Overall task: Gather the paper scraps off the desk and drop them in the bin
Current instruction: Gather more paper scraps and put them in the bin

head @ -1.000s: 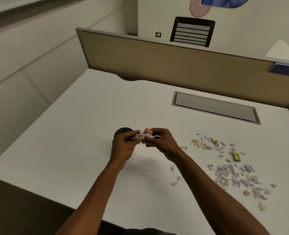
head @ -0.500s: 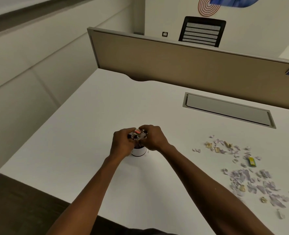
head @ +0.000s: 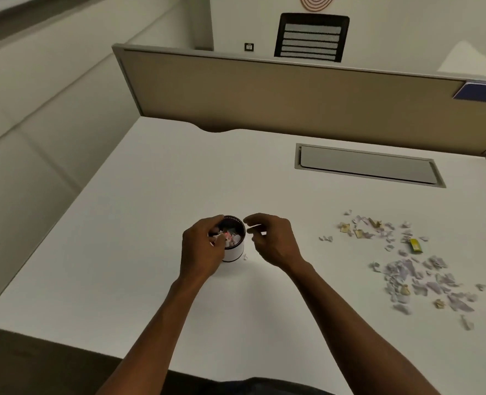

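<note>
A small round bin (head: pixel 234 252) with a white wall and a dark rim stands on the white desk (head: pixel 150 223); paper scraps (head: pixel 232 236), white and one reddish, fill its mouth. My left hand (head: pixel 200 249) covers the bin's left side, fingertips curled into the mouth and touching the scraps; I cannot tell whether they grip any. Just right of the bin, my right hand (head: pixel 273 240) hovers with its fingers apart and nothing in them. Many loose scraps (head: pixel 413 275) lie spread at the desk's right, among them a yellow-green piece (head: pixel 415 246). One tiny scrap (head: pixel 245 256) lies at the bin's foot.
A grey cable-tray lid (head: pixel 367 165) is set into the desk at the back right. A tan partition (head: pixel 293 98) closes off the far side. The desk's front edge runs just below my forearms. A few stray scraps (head: pixel 326 238) lie between the bin and the pile.
Both hands carried a bunch of scraps over the bin and let it fall in. My right hand has since opened and drawn off to the right; my left stays at the bin.
</note>
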Demonstrator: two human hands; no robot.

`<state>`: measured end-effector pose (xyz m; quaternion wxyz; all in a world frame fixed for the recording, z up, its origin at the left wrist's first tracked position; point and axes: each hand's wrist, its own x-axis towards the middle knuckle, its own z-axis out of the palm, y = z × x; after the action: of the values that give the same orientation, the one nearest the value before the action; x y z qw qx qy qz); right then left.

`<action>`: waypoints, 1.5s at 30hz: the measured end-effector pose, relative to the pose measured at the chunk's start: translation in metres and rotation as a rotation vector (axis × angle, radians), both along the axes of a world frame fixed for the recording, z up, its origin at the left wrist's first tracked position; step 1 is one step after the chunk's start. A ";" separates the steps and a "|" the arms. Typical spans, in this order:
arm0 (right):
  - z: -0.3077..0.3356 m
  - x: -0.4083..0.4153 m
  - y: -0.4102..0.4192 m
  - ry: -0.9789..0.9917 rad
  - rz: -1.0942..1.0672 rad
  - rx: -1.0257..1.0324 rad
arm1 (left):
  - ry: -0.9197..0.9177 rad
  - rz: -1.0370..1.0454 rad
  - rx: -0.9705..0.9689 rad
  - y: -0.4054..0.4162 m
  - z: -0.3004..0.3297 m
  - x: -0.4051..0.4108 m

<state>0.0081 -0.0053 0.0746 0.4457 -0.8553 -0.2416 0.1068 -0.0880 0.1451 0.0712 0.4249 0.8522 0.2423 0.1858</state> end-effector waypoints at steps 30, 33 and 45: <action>-0.054 0.010 -0.203 0.046 -0.283 -0.092 | 0.357 -0.453 0.470 -0.151 -0.117 0.022; -0.053 0.032 -0.199 0.021 -0.248 -0.077 | 0.431 -0.286 0.523 -0.140 -0.108 0.047; -0.088 0.071 -0.194 -0.121 0.066 -0.474 | 0.584 -0.287 0.470 -0.172 -0.123 0.058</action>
<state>0.0793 -0.1995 -0.0137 0.2134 -0.9324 -0.2641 0.1235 -0.0304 -0.0266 -0.0516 0.1530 0.9683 0.1824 -0.0752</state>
